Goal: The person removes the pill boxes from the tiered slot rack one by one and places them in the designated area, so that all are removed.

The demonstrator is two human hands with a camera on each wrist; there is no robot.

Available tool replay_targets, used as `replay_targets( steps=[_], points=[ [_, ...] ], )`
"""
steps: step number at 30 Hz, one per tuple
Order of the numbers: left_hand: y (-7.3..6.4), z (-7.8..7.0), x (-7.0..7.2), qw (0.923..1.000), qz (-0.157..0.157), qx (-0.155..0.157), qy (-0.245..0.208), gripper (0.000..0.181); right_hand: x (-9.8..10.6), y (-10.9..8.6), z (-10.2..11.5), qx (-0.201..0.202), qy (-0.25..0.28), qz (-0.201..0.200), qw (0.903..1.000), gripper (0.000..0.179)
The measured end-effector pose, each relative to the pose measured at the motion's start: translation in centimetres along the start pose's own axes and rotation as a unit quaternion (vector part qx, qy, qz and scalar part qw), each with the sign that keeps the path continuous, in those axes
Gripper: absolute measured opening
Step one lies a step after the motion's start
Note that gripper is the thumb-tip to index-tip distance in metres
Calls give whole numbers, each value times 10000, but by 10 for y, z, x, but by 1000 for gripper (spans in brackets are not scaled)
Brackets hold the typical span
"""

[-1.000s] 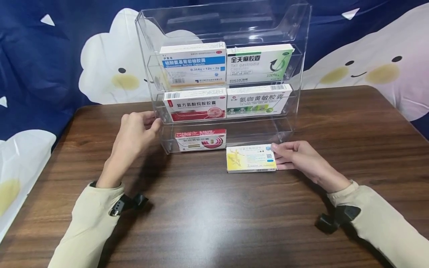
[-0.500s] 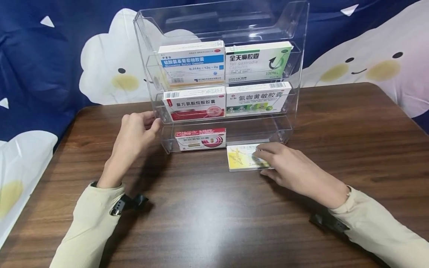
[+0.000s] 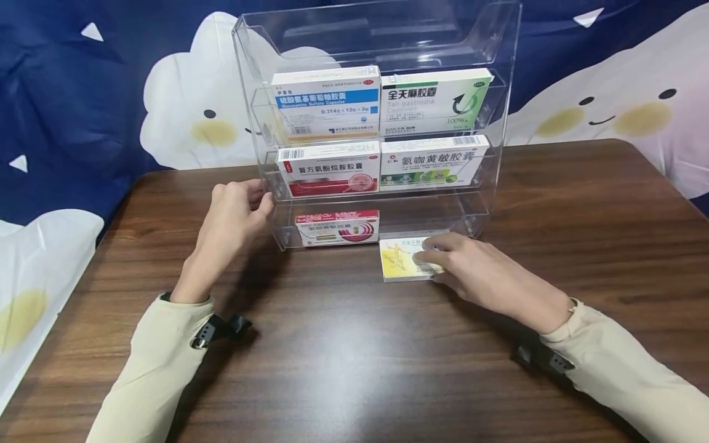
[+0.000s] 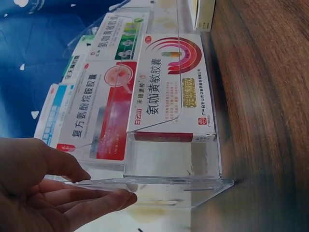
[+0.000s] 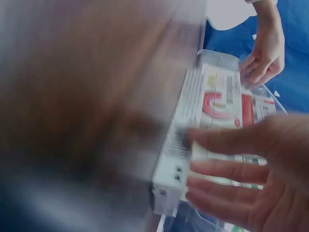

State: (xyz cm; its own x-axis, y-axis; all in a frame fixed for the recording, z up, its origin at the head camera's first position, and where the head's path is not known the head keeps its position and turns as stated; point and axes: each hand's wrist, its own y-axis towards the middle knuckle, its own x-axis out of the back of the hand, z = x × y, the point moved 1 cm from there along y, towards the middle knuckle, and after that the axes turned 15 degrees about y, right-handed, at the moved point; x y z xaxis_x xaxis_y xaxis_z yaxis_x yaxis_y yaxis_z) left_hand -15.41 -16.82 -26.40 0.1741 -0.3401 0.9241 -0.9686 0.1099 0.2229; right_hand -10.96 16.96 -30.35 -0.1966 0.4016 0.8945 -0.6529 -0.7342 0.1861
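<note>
A clear plastic display rack (image 3: pixel 426 214) stands on the table with medicine boxes on its tiers. My left hand (image 3: pixel 237 206) pinches the rack's left side wall between thumb and fingers, as the left wrist view shows. In front of the bottom tier lies a yellow-and-white medicine box (image 3: pixel 396 258). My right hand (image 3: pixel 484 271) grips that box near its right end, fingers over the printed top and thumb at the front edge; the hand hides the right part. In the blurred right wrist view, the box's barcoded side (image 5: pixel 176 145) shows beside the thumb.
A red-and-white medicine box (image 3: pixel 339 229) sits in the bottom tier's left half. Above it are a red-banded box (image 3: pixel 329 171) and a green-banded box (image 3: pixel 434 163). A blue-striped box (image 3: pixel 327 104) and a green-and-white box (image 3: pixel 434 101) fill the tier higher. A blue cloth (image 3: pixel 111 123) hangs behind.
My right hand has shifted left from the yellow-and-white box's right end to over its top, covering more of it. The box stays nearly in place. The left hand keeps its hold on the rack.
</note>
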Motion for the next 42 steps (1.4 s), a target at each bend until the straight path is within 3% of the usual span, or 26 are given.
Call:
replay_targets(
  steps=[6,12,17,24,31,42],
  points=[
    [-4,1,0,10000,90,29,-2,30,8,17,1,-155,1029,-447,9936,33],
    [-3,-1,1,10000,1,-75,-29,29,8,42,-3,-793,1832,-1284,9714,28],
    [0,-4,-2,9999,55,-112,-50,28,2,58,-7,-1469,2292,-1477,9508,28],
    [-1,0,2,9998,109,-159,16,24,-6,79,-7,-1454,2563,-1371,9457,31],
    [-2,2,4,9996,43,-266,1,24,-13,84,-9,-1350,2918,-1314,9377,33],
    [-1,0,3,9994,-63,-325,34,20,-21,87,-12,-1385,2719,-1501,9404,27]
  ],
)
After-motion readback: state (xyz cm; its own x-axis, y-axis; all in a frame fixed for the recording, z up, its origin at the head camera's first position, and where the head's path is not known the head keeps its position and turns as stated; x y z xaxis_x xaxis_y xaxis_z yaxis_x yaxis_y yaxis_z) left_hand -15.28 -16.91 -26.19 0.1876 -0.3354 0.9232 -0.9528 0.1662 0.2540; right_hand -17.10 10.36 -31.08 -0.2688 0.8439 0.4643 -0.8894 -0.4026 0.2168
